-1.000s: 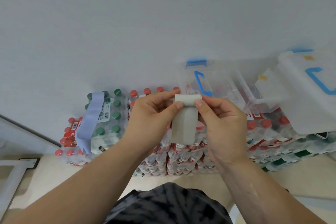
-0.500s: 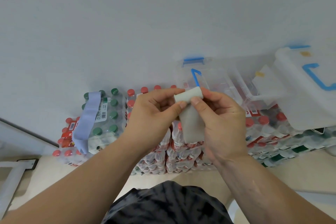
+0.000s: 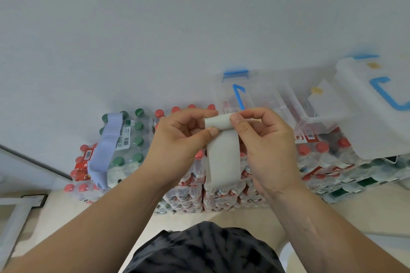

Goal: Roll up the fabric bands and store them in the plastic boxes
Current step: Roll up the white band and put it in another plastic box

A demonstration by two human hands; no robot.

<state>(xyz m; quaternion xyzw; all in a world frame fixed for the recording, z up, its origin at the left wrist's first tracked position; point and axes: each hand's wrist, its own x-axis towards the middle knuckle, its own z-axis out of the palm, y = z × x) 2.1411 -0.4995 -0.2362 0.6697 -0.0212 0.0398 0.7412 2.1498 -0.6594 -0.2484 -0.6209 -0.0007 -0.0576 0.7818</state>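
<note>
Head camera footage is showing a pale grey fabric band (image 3: 223, 153) being held up in front of the body by two bare hands. The left hand (image 3: 177, 139) is closed on the rolled top of the band, with the thumb being pressed against the roll's front and the fingers being curled behind it. The right hand (image 3: 265, 139) is pinched on the roll's other end, its thumb being laid on top and its forefinger being hooked over the far side. Below the grip, the unrolled part of the band is hanging straight down between the two wrists. Just beyond the grip, a clear plastic box with a blue latch and blue handle (image 3: 244, 95) is sitting open on stacked packs of red-capped bottles (image 3: 319, 157). To the right of the grip, a second clear plastic box (image 3: 310, 108) is standing beside the first, and a white lid with a blue handle (image 3: 372, 104) is being leaned over it. Well to the left of the grip, a lavender fabric band (image 3: 106, 150) is lying draped over a shrink-wrapped pack of green-capped bottles (image 3: 131, 139), its lower end hanging off the pack's near edge. Beneath the grip, dark patterned clothing (image 3: 204, 250) is being seen at the bottom edge.
</note>
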